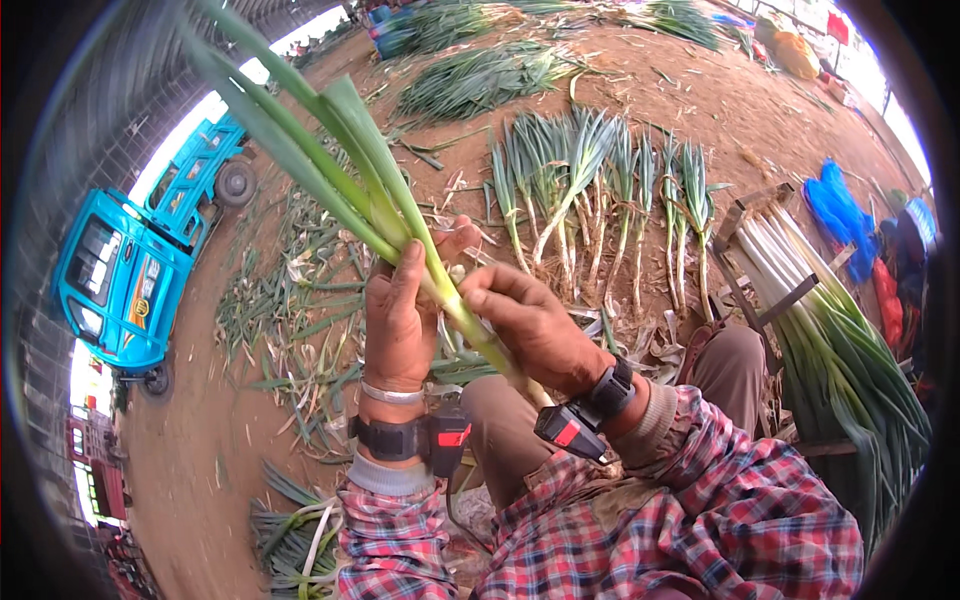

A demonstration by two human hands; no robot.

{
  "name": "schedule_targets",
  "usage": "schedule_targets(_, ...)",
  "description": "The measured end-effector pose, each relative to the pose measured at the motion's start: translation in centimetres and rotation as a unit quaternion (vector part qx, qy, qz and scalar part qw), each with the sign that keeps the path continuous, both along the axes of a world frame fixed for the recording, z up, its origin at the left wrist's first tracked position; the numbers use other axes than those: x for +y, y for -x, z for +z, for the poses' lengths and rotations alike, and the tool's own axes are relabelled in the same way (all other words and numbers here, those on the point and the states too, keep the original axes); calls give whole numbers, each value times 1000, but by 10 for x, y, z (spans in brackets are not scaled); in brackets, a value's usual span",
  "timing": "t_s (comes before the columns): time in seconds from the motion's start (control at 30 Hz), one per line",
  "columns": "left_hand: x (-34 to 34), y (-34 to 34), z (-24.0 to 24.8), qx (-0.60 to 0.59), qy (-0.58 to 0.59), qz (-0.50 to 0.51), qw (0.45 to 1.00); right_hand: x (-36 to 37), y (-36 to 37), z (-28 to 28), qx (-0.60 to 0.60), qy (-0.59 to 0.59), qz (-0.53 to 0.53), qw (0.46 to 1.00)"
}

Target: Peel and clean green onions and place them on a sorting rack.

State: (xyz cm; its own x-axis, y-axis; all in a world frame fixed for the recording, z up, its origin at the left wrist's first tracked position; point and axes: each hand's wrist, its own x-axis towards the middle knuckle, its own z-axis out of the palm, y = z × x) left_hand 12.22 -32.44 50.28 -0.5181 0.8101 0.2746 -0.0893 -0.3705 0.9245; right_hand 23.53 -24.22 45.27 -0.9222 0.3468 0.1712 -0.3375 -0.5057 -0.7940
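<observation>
My left hand (pixel 402 310) is wrapped round a large green onion (pixel 385 205), its thumb lying along the stalk where the leaves fan out. The leaves point up to the far left, and the pale shank slants down to the right over my lap. My right hand (pixel 525 325) is closed at the shank just below the left one, thumb and fingertips pinching at its outer layer. Exactly what those fingertips hold is too small to make out. The root end is partly hidden behind the right hand and wrist.
Untrimmed green onions (pixel 560 160) lie in a row ahead. A metal rack (pixel 790 300) at my right holds cleaned ones. Peeled leaves (pixel 300 290) litter the dirt floor at left, near a blue truck (pixel 130 280). More onion piles (pixel 480 80) lie farther back.
</observation>
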Motion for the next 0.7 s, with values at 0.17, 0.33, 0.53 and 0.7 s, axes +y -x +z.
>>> schedule_targets(0.17, -15, -3, 3, 16, 30, -4, 999, 3, 6, 23, 33, -64, -54, 996)
schedule_targets(0.33, -15, -6, -5, -19, -1, 50, 999, 12, 23, 25, 4, -176, -41, 983)
schedule_targets(0.53, -12, 2, -36, -80, 6, 117, 990, 11, 37, 19, -28, -363, -100, 926)
schedule_targets(0.7, -28, 16, -32, -147, 17, 144, 978, 15, -6, 9, -96, -450, -7, 888)
